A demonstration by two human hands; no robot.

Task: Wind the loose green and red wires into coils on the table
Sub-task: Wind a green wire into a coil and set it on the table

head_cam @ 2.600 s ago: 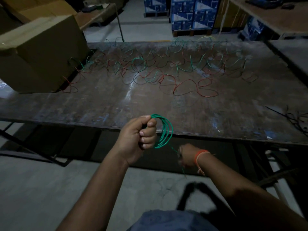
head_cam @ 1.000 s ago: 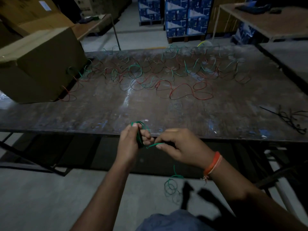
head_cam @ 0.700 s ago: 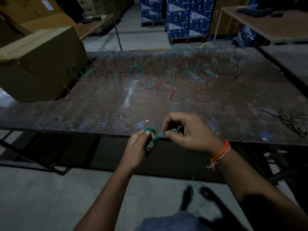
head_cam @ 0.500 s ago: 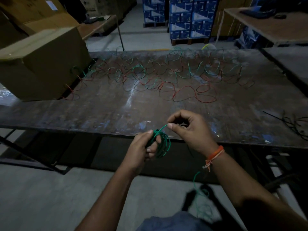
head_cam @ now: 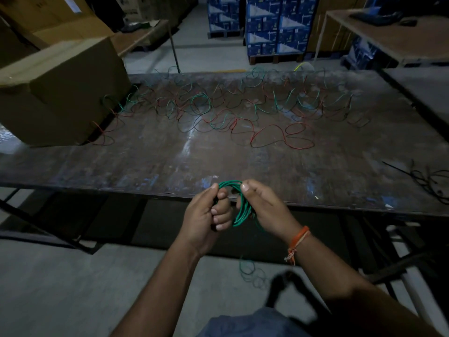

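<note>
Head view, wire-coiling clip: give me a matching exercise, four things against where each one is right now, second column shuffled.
Things:
1. green coil
2. cardboard box
3. loose green and red wires
4. black wires

Places:
A. far half of the table
B. table's right edge
C. between left hand and right hand
D. table's left end

Pairs: 1-C, 2-D, 3-A, 4-B

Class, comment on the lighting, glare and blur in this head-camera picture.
Head view: dim overall; pale glare streaks the table; the box and frame corners look smeared; the green coil between left hand and right hand stays fairly sharp.
</note>
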